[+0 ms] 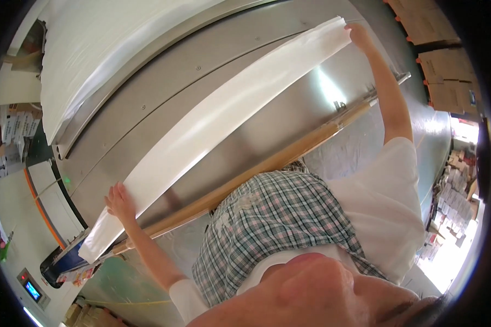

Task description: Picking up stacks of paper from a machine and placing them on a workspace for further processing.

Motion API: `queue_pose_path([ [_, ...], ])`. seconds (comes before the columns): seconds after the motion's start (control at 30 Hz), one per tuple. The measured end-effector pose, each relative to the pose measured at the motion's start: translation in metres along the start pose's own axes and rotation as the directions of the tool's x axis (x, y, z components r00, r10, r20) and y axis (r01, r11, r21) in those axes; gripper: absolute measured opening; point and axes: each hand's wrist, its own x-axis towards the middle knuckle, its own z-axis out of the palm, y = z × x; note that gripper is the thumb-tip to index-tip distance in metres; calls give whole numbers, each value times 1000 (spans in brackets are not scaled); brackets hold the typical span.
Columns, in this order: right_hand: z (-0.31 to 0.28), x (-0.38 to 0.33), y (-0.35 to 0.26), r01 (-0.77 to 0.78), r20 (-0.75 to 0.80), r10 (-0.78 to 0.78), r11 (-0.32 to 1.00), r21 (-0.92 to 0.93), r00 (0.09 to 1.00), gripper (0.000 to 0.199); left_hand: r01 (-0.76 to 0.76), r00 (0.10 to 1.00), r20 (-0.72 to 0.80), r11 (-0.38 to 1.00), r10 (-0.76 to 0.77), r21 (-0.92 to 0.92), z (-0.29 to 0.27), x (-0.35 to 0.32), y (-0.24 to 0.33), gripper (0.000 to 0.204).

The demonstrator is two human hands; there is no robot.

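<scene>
A long, glossy white strip point(202, 128), which looks like a band of paper sheets, stretches diagonally across a metal worktable point(164, 109). My left hand point(121, 204) grips it near its lower left end, fingers over the surface and thumb hard to make out. That end point(95, 242) sticks out past the hand and reaches over the table's left side. At the upper right, my right hand point(358, 36) is closed around the other end, with the arm stretched far out. Part of the right fingers is hidden behind the strip's edge.
A large white stack of sheets point(93, 60) lies beyond the table's raised edge. A wooden-coloured rail point(289, 152) runs along the near edge, against my checked apron point(278, 218). Cardboard boxes point(450, 82) stand at right. A small control screen point(33, 290) sits lower left.
</scene>
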Motion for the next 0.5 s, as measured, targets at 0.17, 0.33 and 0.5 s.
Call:
queue_pose_path([
  [0.17,54,30,-35,-73,183,65,997,38,981,40,40,992,114,998,-44,38,0,-13,21,51],
  [0.33,60,41,5,49,276,-92,986,158,957,52,-10,989,146,999,3,50,25,1,4,51],
  [0.5,36,-11,-76,-125,644,-390,787,604,658,52,34,981,-192,975,9,219,19,-21,-104,44],
])
